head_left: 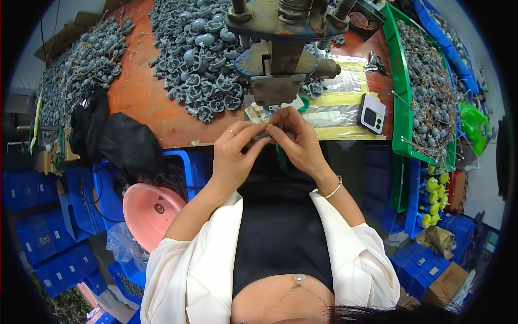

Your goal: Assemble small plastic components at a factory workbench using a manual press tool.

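Observation:
At the table's front edge, just below the metal press head [278, 86], my two hands meet. My left hand [239, 143] pinches a small grey plastic part [261, 135] between thumb and fingers. From the other side my right hand [297, 141] closes its fingers on the same part, covering most of it. Behind the hands lies a big heap of grey plastic half-shells [202, 59], rounded and hollow. Some of the shells reach close to the press.
On the right stands a green tray [399, 108] of grey parts with thin wires. A phone [371, 113] lies on the taped table [178, 129]. More wired parts [89, 59] are piled at left. A black bag [127, 143] and a pink basin [151, 213] are at lower left.

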`<state>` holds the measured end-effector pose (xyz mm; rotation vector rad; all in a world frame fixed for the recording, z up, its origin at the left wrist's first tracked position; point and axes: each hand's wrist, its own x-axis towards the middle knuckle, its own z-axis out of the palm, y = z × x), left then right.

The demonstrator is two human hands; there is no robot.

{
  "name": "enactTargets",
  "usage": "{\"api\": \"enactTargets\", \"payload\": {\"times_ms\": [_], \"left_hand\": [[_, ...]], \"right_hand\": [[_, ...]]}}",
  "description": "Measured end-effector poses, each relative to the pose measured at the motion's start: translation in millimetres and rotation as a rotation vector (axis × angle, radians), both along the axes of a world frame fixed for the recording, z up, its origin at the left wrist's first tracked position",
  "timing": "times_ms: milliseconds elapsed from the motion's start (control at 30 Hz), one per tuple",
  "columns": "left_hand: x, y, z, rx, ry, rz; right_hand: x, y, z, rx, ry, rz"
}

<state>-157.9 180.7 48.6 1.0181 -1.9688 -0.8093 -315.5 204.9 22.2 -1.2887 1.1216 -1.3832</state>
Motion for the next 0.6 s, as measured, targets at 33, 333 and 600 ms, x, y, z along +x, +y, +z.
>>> {"api": "enactTargets", "payload": {"times_ms": [33,333,600], "left_hand": [[-0.5,-1.4,2.2,0.162,0.009,0.008],[-10.0,-27.1,-23.7,0.009,-0.066,0.155],[-8.2,-44.3,-17.3,0.018,-0.089,-0.005]], "right_hand": [[-1.0,-0.4,0.3,0.024,0.100,-0.076],[3.6,-5.1,-4.6,-0.049,0.700,-0.328],[-2.1,-1.0,5.4,-0.140,0.884,-0.373]]}}
